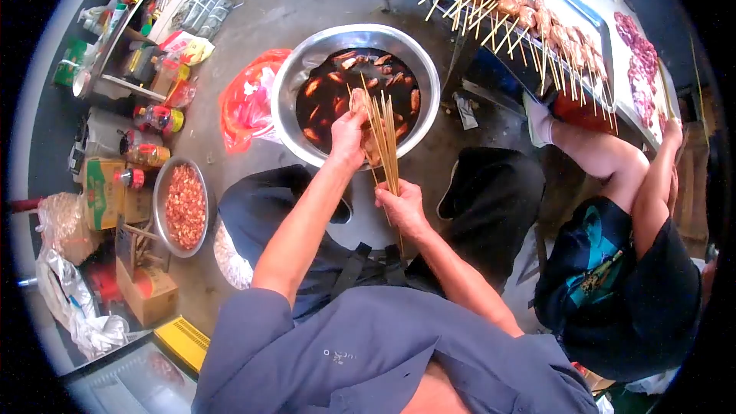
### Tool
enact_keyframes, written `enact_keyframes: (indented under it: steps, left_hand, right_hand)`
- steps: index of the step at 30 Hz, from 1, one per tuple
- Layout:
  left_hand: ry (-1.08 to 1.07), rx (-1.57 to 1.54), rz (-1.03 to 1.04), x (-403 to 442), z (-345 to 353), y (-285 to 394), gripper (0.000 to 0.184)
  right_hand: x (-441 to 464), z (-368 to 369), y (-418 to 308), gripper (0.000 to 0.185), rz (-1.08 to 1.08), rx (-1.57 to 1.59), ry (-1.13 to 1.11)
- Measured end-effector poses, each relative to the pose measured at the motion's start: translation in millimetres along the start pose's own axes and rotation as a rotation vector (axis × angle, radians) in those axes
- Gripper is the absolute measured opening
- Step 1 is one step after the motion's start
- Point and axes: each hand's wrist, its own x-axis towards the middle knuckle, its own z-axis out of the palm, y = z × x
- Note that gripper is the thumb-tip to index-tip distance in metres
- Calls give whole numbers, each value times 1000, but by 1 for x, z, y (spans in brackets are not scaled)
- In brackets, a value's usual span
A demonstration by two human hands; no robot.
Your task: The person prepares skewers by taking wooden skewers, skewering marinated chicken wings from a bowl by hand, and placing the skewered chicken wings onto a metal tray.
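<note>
Over the near rim of a large metal basin [280,80], my left hand [349,138] is closed on a piece of raw meat [357,100]. A skewer tip shows just above that meat. My right hand [402,205] grips a bundle of thin bamboo skewers [389,134], which fan upward across the basin. Some more meat [372,147] shows between the skewers and my left hand; whether it is threaded I cannot tell. Dark liquid [337,107] fills the basin, with several pieces of meat floating in it.
A metal tray [606,31] of skewered meat stands at the upper right, near a seated person's bare leg [598,153]. Red meat [640,69] lies beyond it. At left are a bowl of chopped meat [184,207], a red plastic bag [249,100], bottles [157,119] and cardboard boxes [146,295].
</note>
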Motion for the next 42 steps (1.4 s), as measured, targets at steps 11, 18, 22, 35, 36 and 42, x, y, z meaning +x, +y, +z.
enact_keyframes:
  steps: [11, 18, 22, 35, 36, 42]
  left_hand:
    - [-79, -27, -15, -12, -1, 10, 23]
    - [-63, -9, -64, -19, -1, 0, 21]
    - [-67, -54, 65, 2, -14, -14, 22]
    - [-146, 12, 204, 3, 1, 43, 18]
    - [24, 189, 300, -16, 35, 69, 21]
    - [-99, 649, 454, 1, 108, 166, 17]
  right_hand:
    - [5, -7, -8, 10, -14, -125, -78]
    - [9, -7, 6, 14, -21, -132, -109]
    - [10, -7, -11, 14, 11, -91, -59]
    - [-4, -2, -26, 28, -125, -16, -75]
    - [-7, -3, -26, 30, -79, -21, -58]
    - [-12, -1, -21, 36, -57, -46, -111]
